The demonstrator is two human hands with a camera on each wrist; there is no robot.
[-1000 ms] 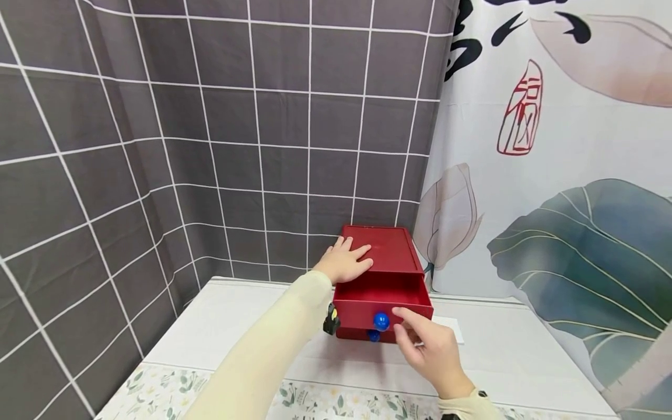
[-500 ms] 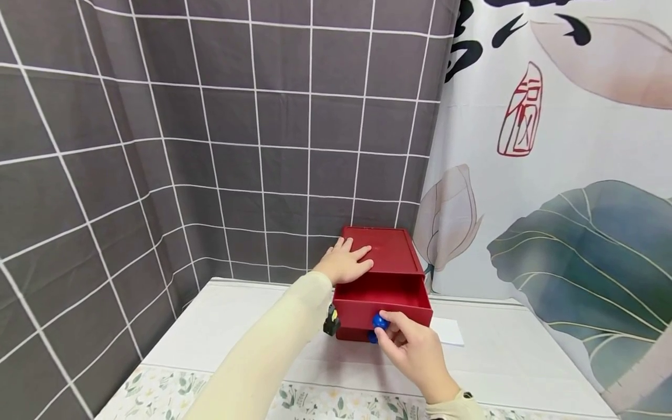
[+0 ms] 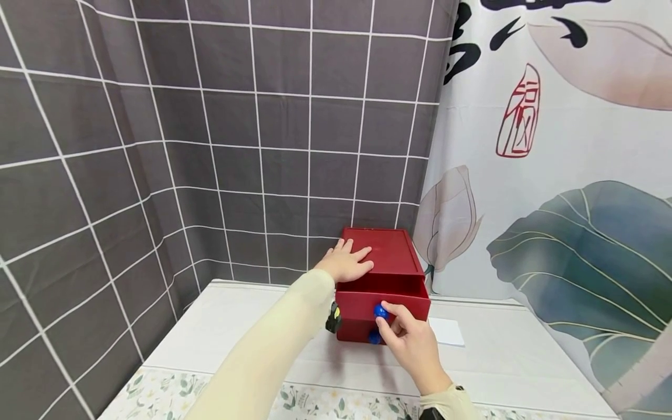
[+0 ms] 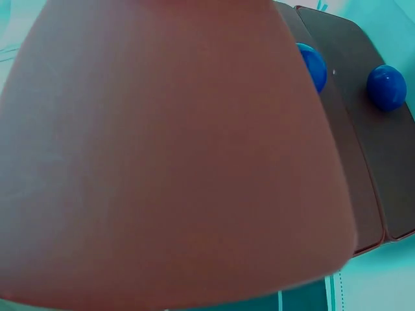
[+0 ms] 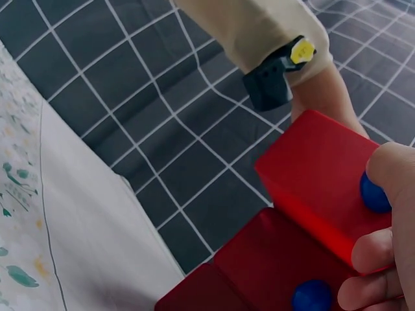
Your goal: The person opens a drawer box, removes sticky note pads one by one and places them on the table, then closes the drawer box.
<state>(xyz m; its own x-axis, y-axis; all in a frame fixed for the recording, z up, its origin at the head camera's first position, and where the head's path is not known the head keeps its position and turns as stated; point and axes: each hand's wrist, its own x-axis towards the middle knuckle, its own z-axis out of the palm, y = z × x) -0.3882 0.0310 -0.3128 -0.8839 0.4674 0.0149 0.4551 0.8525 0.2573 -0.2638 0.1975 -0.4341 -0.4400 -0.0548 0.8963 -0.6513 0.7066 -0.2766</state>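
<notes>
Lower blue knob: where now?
Head view, right of centre: the lower blue knob is on the lower red drawer, under the upper knob, left of the right hand.

This looks like a makeshift, screened-off space, with creased grid cloth and plant-print curtain hung around a white counter.

Inside the red box, the upper drawer's bottom cannot be made out behind its front. The right hand's fingers cover part of the upper knob. Up and right of the box, black lettering runs off the top edge. In the left wrist view, a blurred brownish surface, hard to identify, hides part of one blue knob.
</notes>
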